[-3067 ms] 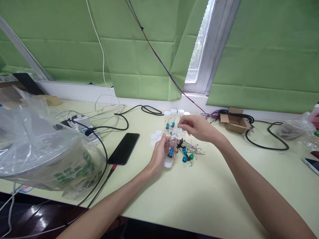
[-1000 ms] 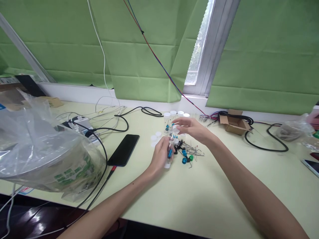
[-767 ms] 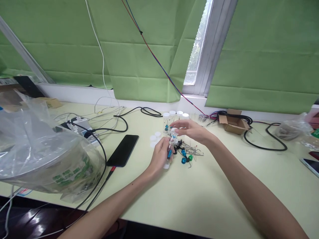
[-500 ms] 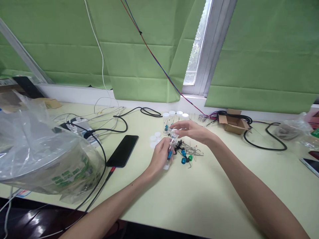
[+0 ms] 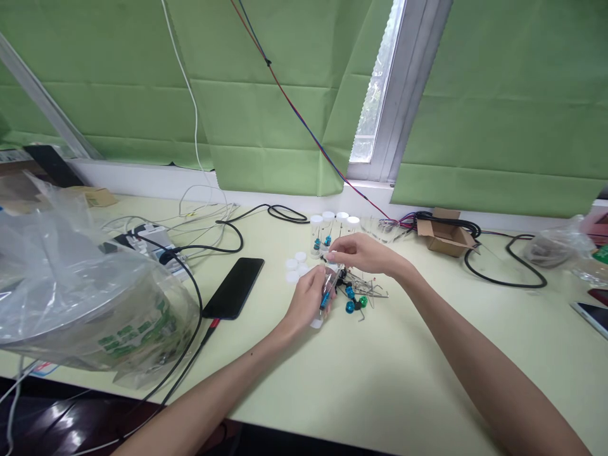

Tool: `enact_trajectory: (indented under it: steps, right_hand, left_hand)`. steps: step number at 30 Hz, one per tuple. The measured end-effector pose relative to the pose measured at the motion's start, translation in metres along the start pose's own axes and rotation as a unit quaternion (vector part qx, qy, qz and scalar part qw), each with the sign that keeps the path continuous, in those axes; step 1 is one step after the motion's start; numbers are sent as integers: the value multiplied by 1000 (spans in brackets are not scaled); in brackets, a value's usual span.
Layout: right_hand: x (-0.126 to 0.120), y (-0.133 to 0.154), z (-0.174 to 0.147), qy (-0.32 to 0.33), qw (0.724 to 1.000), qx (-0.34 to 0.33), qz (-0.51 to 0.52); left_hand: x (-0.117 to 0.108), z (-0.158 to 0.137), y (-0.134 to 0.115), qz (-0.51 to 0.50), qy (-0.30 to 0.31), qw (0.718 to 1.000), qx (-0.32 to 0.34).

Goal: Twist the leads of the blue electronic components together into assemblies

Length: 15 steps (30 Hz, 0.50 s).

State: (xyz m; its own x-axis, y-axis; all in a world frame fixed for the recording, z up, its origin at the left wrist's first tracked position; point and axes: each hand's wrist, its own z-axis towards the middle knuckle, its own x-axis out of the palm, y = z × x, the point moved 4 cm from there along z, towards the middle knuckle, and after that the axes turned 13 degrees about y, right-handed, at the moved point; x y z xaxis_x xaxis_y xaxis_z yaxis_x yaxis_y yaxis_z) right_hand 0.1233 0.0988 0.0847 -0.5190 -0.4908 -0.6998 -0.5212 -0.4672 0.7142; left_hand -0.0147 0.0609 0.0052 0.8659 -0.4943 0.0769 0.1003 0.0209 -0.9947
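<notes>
Left hand (image 5: 308, 296) is clasping a tilted tube (image 5: 327, 290); right hand (image 5: 360, 253) is pinching a white cap (image 5: 331, 256), any slackening perhaps risking a drop

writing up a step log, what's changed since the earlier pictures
The right hand has moved left and down in the view; its fingers now hold what looks like a round white cap at the upper end of the clear plastic tube, which tips further right. Unchanged: the left hand gripping the tube, the flat black phone and the loose blue and green round pieces.
</notes>
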Motion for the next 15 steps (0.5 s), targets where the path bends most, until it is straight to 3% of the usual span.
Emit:
enact_trajectory:
  steps: [15]
  right_hand:
    - [21,3,7,-20,996,21,-87]
  left_hand:
    - [2,0,-1,22,21,999,-10]
